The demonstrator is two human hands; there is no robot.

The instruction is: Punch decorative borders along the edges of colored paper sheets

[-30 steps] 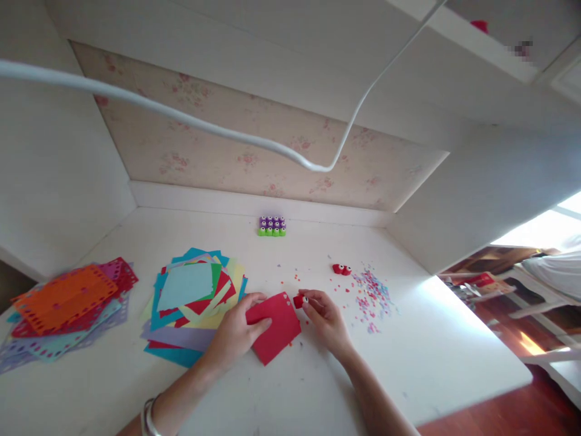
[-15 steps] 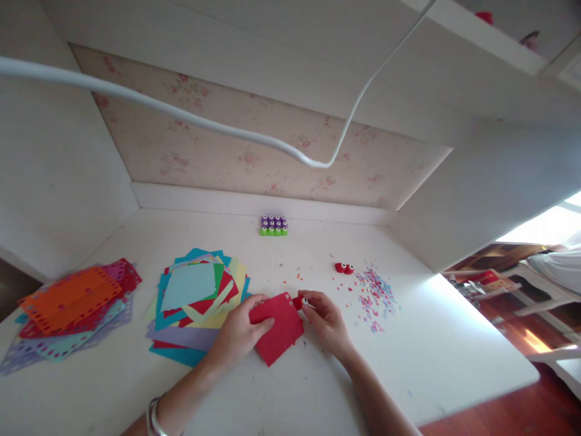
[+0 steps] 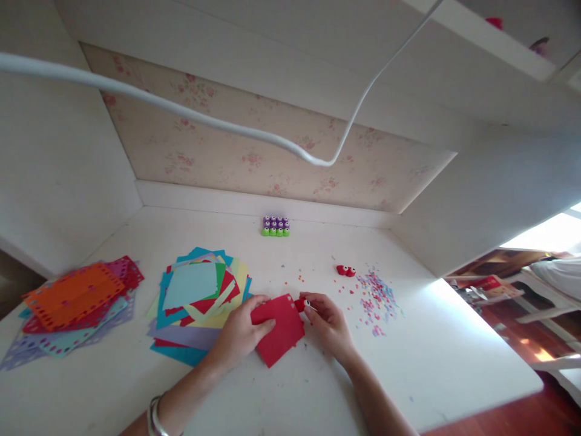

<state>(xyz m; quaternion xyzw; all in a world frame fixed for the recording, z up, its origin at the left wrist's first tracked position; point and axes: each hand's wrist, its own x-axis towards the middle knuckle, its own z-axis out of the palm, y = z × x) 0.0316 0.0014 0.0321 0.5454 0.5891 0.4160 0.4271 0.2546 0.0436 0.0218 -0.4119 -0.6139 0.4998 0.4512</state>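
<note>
Pinched in my left hand (image 3: 247, 327) is a red sheet of paper (image 3: 279, 333), thumb on top and fingers beneath. A few small holes show near its upper corner. My right hand (image 3: 330, 324) is closed around a small red craft punch (image 3: 302, 304) with a white button, set against the paper's upper right edge. Whether the edge sits inside the punch's slot I cannot tell. Two more red punches (image 3: 345, 270) stand beyond my right hand, beside a scatter of coloured paper bits (image 3: 377, 297).
Left of my left hand lies a pile of coloured paper (image 3: 190, 287). Farther left are punched sheets (image 3: 75, 297), orange on top. Purple and green punches (image 3: 276, 227) stand in rows near the back wall. A white cable (image 3: 227, 124) hangs across the view above the table (image 3: 436, 357).
The view has shifted slightly. Both hands keep their hold on the red paper and the punch, with almost no movement between them.
</note>
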